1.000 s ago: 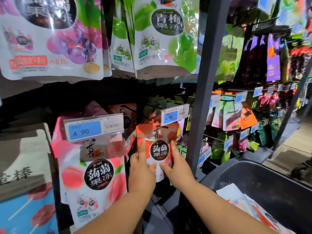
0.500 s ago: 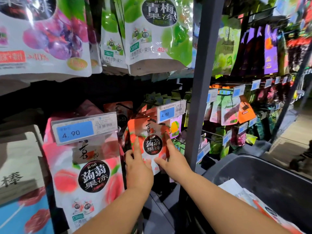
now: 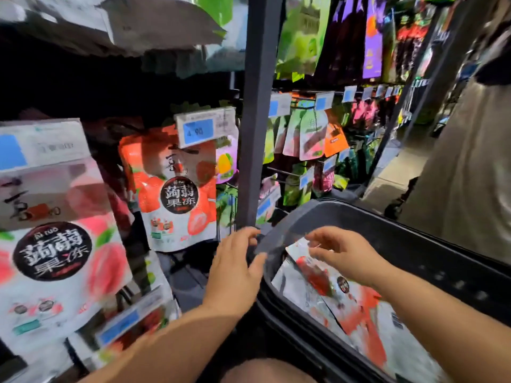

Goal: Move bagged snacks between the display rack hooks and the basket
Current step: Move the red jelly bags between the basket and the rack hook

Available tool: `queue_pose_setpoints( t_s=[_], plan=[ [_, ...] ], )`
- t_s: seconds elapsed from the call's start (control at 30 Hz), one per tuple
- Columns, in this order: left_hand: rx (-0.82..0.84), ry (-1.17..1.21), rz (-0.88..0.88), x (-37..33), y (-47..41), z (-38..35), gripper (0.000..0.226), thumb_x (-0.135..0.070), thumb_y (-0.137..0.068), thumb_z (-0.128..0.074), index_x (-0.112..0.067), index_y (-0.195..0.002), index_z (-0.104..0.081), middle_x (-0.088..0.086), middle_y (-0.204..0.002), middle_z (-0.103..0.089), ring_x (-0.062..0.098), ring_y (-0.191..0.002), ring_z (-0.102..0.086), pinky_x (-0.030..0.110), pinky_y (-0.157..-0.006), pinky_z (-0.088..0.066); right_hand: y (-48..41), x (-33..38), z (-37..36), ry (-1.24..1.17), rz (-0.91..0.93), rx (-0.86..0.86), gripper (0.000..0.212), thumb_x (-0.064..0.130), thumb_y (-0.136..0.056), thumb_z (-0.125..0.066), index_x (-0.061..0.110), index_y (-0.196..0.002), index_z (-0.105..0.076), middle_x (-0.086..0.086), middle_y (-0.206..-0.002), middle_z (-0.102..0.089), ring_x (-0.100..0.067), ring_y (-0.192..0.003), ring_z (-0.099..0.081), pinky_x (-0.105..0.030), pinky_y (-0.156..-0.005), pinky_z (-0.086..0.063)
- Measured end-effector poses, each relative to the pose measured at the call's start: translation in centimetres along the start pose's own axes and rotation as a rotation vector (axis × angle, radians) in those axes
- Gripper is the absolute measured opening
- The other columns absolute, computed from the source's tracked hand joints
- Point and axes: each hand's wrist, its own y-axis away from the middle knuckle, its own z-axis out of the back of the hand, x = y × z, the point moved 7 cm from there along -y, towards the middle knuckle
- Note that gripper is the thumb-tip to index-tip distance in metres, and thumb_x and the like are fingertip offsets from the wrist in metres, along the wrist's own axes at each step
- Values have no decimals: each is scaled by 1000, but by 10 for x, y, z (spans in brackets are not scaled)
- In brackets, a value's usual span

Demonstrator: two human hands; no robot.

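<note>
A red strawberry jelly bag (image 3: 177, 189) hangs on a rack hook under a 4.90 price tag (image 3: 204, 128); neither hand touches it. The dark plastic basket (image 3: 414, 244) sits at lower right with several red-and-white snack bags (image 3: 356, 313) lying inside. My right hand (image 3: 345, 255) is over the basket and pinches the top edge of the uppermost bag (image 3: 297, 248) between thumb and fingers. Beside the basket's near left corner, my left hand (image 3: 235, 269) has its fingers loosely spread and holds nothing.
A big pink peach jelly bag (image 3: 55, 244) hangs at the left. A dark upright rack post (image 3: 257, 120) stands just behind the basket. More snack bags (image 3: 312, 139) hang on hooks to the right. A person in beige (image 3: 464, 167) stands at the far right.
Both hands let go of the hanging strawberry bag and dropped down and right to the basket. The right hand now pinches a bag in it. The view tilted down.
</note>
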Motion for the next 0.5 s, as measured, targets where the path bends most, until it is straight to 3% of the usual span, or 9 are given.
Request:
queue_pose_setpoints(
  t_s=[0.1,0.2,0.27,0.33,0.43,0.5],
  plan=[
    [271,5,-85,-24,7,-47,33,-32,-96,-57,-26,-128,-51,-17,-104,-47,10,-111,-48,19,-92,-30,32,-66,13,64,-170,76,29,18,-81,-81,40,-86,-63,13,-85,-68,6,-70,-60,-24,-79,-49],
    [371,-183,-177,-38,10,-67,28,-46,-97,-48,-33,-122,-53,-19,-98,-52,10,-107,-51,23,-86,-30,61,-98,11,85,-265,189,33,25,-74,-86,43,-90,-63,10,-92,-67,-2,-83,-62,-21,-80,-50],
    [375,-300,-221,-41,8,-70,30,-50,-98,-42,-34,-120,-55,-14,-104,-62,11,-108,-54,26,-86,-31,72,-107,8,165,-234,253,46,55,-61,-87,50,-97,-58,8,-107,-65,-9,-101,-61,-14,-87,-45],
    [379,-375,-260,-44,7,-73,35,-53,-98,-35,-34,-115,-59,-11,-103,-67,13,-105,-57,29,-85,-33,76,-114,0,216,-182,294,70,77,-47,-78,49,-108,-57,1,-118,-64,-16,-110,-58,-20,-95,-44],
    [405,-434,-271,-43,8,-80,47,-56,-92,-22,-32,-103,-61,-6,-95,-68,15,-96,-59,31,-78,-33,77,-119,-8,263,-116,288,76,45,-60,-91,28,-127,-58,8,-128,-53,-12,-118,-46,-16,-101,-34],
    [396,-445,-297,-43,10,-84,56,-58,-86,-12,-31,-96,-61,-6,-89,-67,16,-90,-60,30,-72,-30,78,-122,-11,314,-79,251,84,40,-62,-91,25,-135,-53,17,-130,-40,-2,-120,-33,-11,-101,-24]
  ],
)
